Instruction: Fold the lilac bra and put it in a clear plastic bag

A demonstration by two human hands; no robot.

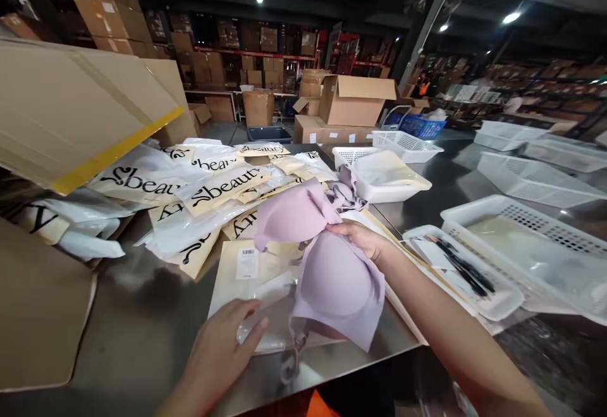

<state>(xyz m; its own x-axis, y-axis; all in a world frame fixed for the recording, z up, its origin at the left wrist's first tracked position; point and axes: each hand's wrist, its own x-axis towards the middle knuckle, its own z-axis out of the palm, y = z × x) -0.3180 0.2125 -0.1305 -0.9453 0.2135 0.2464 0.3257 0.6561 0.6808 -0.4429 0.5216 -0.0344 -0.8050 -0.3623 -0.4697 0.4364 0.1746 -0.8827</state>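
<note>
My right hand (363,240) grips a pale lilac bra (332,271) by its middle and holds it just above the steel table (142,335). One cup faces me, the other points away to the left. My left hand (227,335) lies flat, fingers together, on a clear and cream flat bag (256,278) with a barcode label, under the bra. A strap end hangs down near the table's front edge.
A heap of cream "beauty" printed bags (208,189) covers the table's far left. A cardboard box flap (71,113) overhangs at left. White plastic baskets (526,240) and a tray with black items (469,271) stand at right. More lilac garments (348,192) lie beside a white basket (389,180).
</note>
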